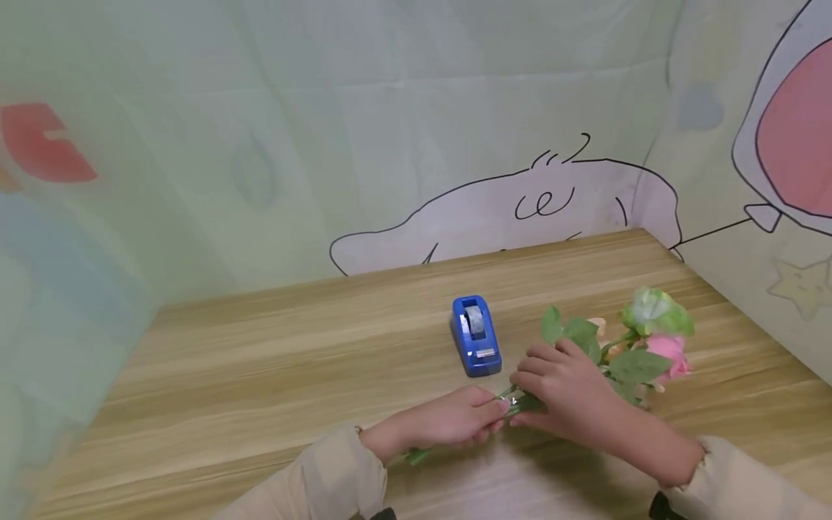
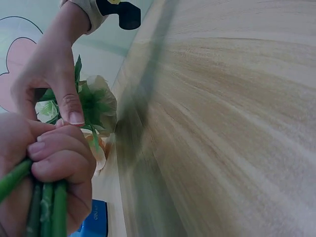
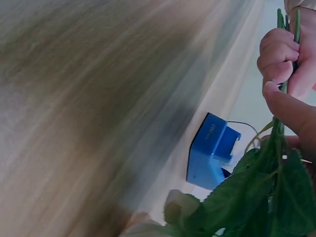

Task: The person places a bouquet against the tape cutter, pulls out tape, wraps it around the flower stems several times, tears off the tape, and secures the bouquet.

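My left hand (image 1: 455, 417) grips the green stems (image 2: 46, 210) of a bunch of flowers, its fingers curled round them in the left wrist view. Farther up, my right hand (image 1: 572, 393) holds the same stems just below the leaves (image 3: 247, 192), with its thumb beside the left hand. A small shiny patch, perhaps clear tape (image 1: 513, 401), shows on the stems between the hands. The bunch lies slanted, blooms to the right: a pink rose (image 1: 669, 355), a green-and-white flower (image 1: 656, 312) and paler ones partly hidden by leaves.
A blue tape dispenser (image 1: 477, 336) with a clear roll stands on the wooden table (image 1: 260, 368), just beyond the hands. Cloth walls (image 1: 292, 144) with cartoon drawings rise at the table's back and sides.
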Motion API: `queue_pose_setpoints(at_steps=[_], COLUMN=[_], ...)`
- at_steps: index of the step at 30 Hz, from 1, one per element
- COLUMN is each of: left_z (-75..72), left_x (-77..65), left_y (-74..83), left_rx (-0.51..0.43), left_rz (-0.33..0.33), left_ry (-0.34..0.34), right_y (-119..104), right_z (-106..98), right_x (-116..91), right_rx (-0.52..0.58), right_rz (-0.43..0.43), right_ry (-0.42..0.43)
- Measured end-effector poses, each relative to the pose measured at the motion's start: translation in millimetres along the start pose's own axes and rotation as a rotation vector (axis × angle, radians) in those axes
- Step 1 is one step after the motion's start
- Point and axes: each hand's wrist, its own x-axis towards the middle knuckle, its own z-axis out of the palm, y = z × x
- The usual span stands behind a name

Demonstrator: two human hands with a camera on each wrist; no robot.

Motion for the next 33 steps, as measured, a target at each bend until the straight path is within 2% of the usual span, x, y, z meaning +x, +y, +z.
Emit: queue_pose_setpoints(at_steps=[12,16,23,29,33], left_z=[-3.5,-5.2,-7.6,-9.0,-11.8], left_x=[-0.3,0.4,1.6,2.0,2.8], left_y=[-1.7,-2.4,-2.2,-2.9,-6.9], left_rx=[0.019,0.061,0.118,0.085,0.019], left_rz=[0.02,0.037,0.069,0.04,0.057], left_ry=[-0.022,-0.017,-0.015,-0.05,-0.104], right_y=[5,5,7,7,4], right_z=[6,7,13,17,18], right_x=[-3,-4,-3,-6,-6], right_rx=[0.028,0.002,-0.094,-0.098,-0.103], right_rz=[-0.096,-0.132,-0.255,-0.273,-0.256], right_ry=[0.129,0.166,0.28,0.315,0.334])
